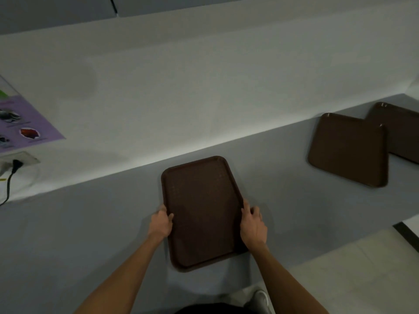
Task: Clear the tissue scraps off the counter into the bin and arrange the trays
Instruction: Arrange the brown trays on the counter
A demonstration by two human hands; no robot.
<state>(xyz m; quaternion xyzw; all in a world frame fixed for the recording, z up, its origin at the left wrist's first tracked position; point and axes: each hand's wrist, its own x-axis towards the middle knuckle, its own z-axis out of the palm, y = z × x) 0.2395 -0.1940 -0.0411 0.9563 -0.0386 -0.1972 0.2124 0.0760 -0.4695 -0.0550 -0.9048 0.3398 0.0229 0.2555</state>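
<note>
A dark brown tray (201, 209) lies lengthwise on the grey counter (90, 223) in front of me. My left hand (161, 223) grips its left long edge, thumb over the rim. My right hand (252, 225) grips the right long edge. Two more brown trays rest at the far right: one (347, 150) overlaps the edge of the other (399, 132), which is cut off by the frame. No tissue scraps or bin are in view.
A white wall (204, 87) rises behind the counter. At the left hang a purple poster (25, 125) and a socket with a black plug and cable (13, 168). The counter's front edge and pale floor (351, 268) show at the lower right.
</note>
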